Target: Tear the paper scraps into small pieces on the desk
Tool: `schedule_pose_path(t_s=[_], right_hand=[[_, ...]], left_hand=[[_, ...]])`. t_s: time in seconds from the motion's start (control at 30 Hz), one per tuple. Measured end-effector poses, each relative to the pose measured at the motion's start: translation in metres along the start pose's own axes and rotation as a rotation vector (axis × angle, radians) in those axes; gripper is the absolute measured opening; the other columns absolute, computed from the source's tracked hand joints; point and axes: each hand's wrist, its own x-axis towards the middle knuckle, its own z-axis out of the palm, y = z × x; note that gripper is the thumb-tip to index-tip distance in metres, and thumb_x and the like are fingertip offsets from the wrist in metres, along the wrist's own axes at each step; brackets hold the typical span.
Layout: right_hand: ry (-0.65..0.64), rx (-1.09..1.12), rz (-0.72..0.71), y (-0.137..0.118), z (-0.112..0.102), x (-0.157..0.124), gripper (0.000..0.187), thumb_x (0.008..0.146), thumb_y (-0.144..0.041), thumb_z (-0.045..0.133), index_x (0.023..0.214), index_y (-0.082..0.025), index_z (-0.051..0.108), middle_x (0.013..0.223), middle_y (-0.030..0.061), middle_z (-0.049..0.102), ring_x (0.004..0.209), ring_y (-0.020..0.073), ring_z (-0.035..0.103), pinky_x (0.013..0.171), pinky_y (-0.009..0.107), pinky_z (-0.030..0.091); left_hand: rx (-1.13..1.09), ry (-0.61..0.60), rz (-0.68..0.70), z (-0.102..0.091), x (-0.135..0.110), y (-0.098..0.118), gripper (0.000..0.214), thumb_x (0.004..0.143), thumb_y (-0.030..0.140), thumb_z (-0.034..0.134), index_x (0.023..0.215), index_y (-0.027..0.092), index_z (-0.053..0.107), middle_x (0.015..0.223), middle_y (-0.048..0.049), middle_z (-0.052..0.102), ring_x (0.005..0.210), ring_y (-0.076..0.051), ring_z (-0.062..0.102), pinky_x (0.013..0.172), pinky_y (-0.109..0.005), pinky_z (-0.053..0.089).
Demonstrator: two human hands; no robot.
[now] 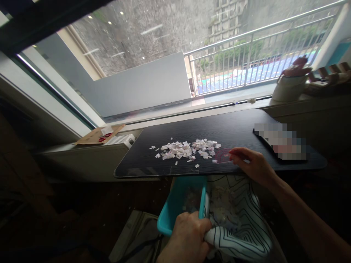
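The right hand [251, 160] pinches the near end of a clear, pinkish plastic piece [223, 156] between thumb and fingers. The piece lies low over the desk [164, 134], just right of the white scraps [177, 149], which are heaped in two adjoining mounds with a few loose bits around them. The left hand [189, 233] is curled over the near right rim of the blue bin [170, 210], beside a fold of striped cloth [238, 244]; whether it also grips the cloth cannot be told. The bin sits below the desk's near edge, its contents dim. Pale bits lie on the cloth. Red scissors [102, 139] rest on cardboard [89, 137] at the far left.
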Motion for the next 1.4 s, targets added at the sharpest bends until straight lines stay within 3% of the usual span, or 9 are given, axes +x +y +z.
schedule_pose_path(t_s=[0.13,0.27,0.43,0.87,1.4], right_hand=[[0.068,0.006,-0.003,0.002,0.01,0.012,0.024,0.078,-0.034,0.058,0.095,-0.018,0.064,0.084,0.0051,0.071,0.069,0.0174,0.066,0.067,0.03,0.054],[0.036,-0.031,0.0,0.003,0.014,0.02,0.024,0.079,-0.032,0.057,0.096,-0.017,0.064,0.084,0.0053,0.071,0.071,0.0176,0.066,0.069,0.031,0.053],[0.04,-0.094,-0.006,-0.003,0.005,0.01,0.02,0.076,-0.032,0.058,0.091,-0.019,0.064,0.082,0.0044,0.07,0.072,0.0189,0.065,0.068,0.031,0.053],[0.08,-0.075,0.138,-0.002,0.001,0.007,0.021,0.075,-0.033,0.058,0.09,-0.019,0.064,0.079,0.0037,0.07,0.067,0.0179,0.065,0.065,0.031,0.051],[0.075,-0.138,0.069,-0.011,0.003,0.007,0.02,0.077,-0.031,0.056,0.089,-0.019,0.064,0.078,0.0038,0.07,0.066,0.0172,0.064,0.063,0.03,0.051]], left_hand=[[0.039,0.013,-0.016,-0.002,-0.001,0.0,0.004,0.07,0.023,0.057,0.071,0.021,0.061,0.073,0.0008,0.06,0.069,-0.016,0.054,0.059,-0.025,0.031],[0.015,-0.038,-0.035,-0.007,0.0,0.0,0.005,0.069,0.022,0.057,0.071,0.019,0.061,0.075,-0.0001,0.06,0.068,-0.016,0.054,0.058,-0.024,0.032],[-0.05,-0.01,-0.026,-0.007,0.0,0.001,0.006,0.069,0.02,0.056,0.072,0.02,0.061,0.076,0.0005,0.06,0.07,-0.015,0.054,0.059,-0.023,0.033],[-0.006,0.012,-0.027,0.0,-0.001,0.0,0.006,0.069,0.02,0.055,0.072,0.021,0.06,0.075,0.0006,0.059,0.07,-0.015,0.053,0.059,-0.025,0.031],[0.014,0.002,-0.022,-0.003,-0.001,0.002,0.005,0.072,0.024,0.058,0.075,0.022,0.062,0.074,0.0011,0.059,0.07,-0.016,0.053,0.059,-0.026,0.031]])
